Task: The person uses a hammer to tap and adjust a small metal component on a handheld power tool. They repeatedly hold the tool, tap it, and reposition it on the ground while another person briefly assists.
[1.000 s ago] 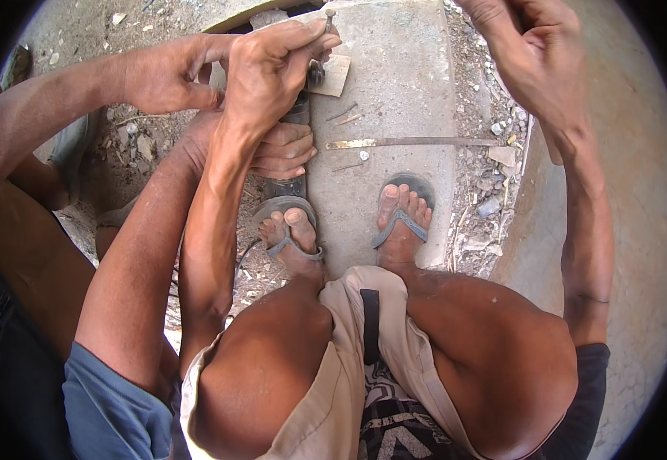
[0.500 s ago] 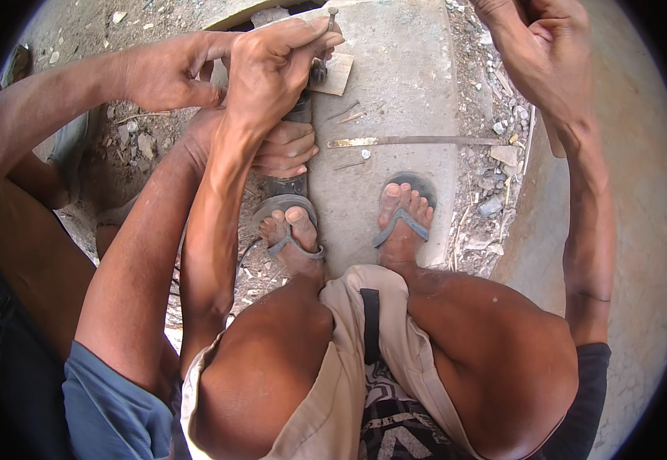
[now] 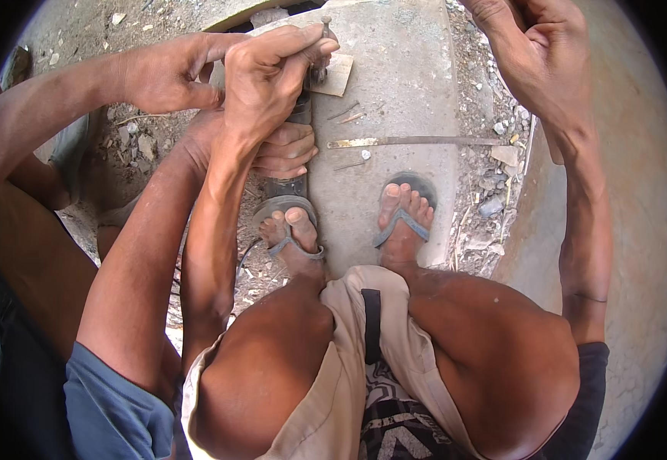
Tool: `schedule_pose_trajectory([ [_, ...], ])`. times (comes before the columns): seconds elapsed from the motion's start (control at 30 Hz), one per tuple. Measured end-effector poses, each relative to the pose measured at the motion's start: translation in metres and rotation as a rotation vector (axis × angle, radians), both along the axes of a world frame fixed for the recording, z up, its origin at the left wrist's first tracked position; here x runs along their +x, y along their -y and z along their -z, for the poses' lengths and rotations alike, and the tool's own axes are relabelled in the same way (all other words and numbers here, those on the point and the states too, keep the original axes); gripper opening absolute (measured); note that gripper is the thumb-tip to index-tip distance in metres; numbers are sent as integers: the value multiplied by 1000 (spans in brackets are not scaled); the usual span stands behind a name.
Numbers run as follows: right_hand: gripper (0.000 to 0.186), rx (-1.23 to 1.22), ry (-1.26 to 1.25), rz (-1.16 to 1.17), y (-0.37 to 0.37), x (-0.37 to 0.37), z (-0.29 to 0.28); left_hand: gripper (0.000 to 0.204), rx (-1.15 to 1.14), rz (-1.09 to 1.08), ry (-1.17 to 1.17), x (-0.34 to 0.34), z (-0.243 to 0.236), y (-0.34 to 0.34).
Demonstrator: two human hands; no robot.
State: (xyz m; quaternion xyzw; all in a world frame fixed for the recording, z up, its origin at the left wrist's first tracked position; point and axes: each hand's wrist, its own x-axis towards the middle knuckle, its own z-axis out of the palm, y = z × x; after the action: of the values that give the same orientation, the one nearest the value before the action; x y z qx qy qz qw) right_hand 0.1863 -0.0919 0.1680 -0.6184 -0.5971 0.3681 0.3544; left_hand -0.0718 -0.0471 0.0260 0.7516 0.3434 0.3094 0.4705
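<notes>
My left hand (image 3: 260,80) reaches up between another person's hands. Its thumb and index finger pinch a metal pin (image 3: 326,23) with a flat head, like a nail or small bolt, upright over a dark metal part (image 3: 317,74). Below it, a dark cylindrical tool body (image 3: 287,186) lies along the slab. The other person's hand (image 3: 286,149) wraps round this body, and their second hand (image 3: 168,74) is beside my left wrist. My right hand (image 3: 540,57) is raised at the upper right, fingers curled. What it grips is mostly hidden; a tan edge shows behind the wrist.
A flat metal strip (image 3: 417,141) lies across the concrete slab (image 3: 394,84), with loose nails (image 3: 345,112) nearby. A small board (image 3: 333,74) is under the tool's far end. Rubble (image 3: 494,199) lines the slab's right side. My sandalled feet (image 3: 404,215) stand close by.
My left hand has shifted slightly left, and the pin's head sits a little lower. My right hand has moved slightly up and left. The other person's hands hold nearly the same place.
</notes>
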Motion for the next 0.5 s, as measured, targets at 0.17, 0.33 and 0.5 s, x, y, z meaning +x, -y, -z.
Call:
schedule_pose_trajectory([
  [0.17,38,101,61,85,11,4,36,14,-108,35,75,-3,3,-3],
  [0.33,37,16,158,121,21,-10,26,13,28,55,13,-2,2,-5],
  [0.5,36,28,193,107,25,-17,22,14,38,78,14,-3,3,-6],
])
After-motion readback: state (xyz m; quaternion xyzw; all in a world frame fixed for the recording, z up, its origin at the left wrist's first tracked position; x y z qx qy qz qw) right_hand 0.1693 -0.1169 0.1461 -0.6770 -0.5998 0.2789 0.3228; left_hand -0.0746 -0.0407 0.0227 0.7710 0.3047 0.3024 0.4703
